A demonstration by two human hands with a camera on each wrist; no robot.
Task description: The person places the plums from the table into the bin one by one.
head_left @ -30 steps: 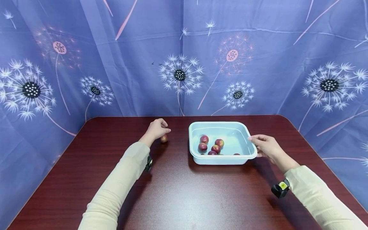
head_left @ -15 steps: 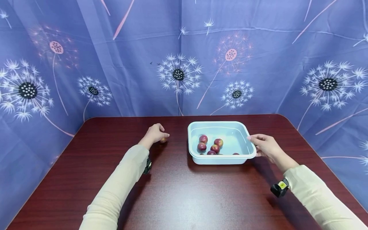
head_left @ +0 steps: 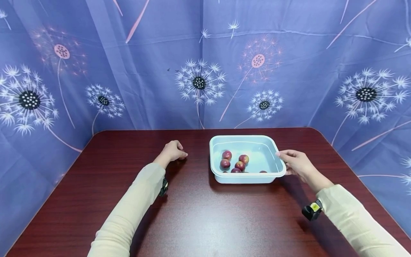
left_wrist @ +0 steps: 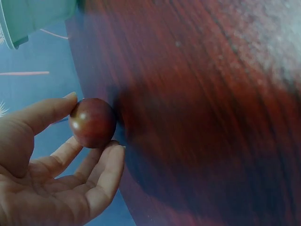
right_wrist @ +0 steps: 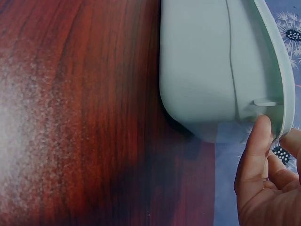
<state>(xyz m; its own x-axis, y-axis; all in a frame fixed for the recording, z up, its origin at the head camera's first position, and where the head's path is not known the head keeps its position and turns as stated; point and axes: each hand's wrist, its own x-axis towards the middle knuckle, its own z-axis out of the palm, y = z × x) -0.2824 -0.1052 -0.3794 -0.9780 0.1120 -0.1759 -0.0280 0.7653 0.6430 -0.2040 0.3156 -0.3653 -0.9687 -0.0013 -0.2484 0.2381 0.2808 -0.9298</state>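
Observation:
My left hand (head_left: 172, 151) is low over the table, left of the white plastic tub (head_left: 245, 179). In the left wrist view, its thumb and fingertips pinch a round, reddish plum (left_wrist: 93, 123) with a yellowish patch. That plum is hidden behind the hand in the head view. At the tub's right end, my right hand (head_left: 299, 165) grips the rim, thumb at the edge and fingers against the outer wall (right_wrist: 200, 61). Several dark red plums (head_left: 239, 165) lie inside the tub, mostly toward its left side; the front wall partly hides some.
Under everything is a dark red-brown wooden table (head_left: 199, 221) with a glossy glare near its front. A blue dandelion-print cloth (head_left: 154, 71) hangs behind the table and along both sides. Each wrist wears a small black camera (head_left: 312, 211) at the cuff.
My left hand has lowered onto the plum, and its fingers have closed round it, covering it in the head view. The right hand and tub have stayed in place.

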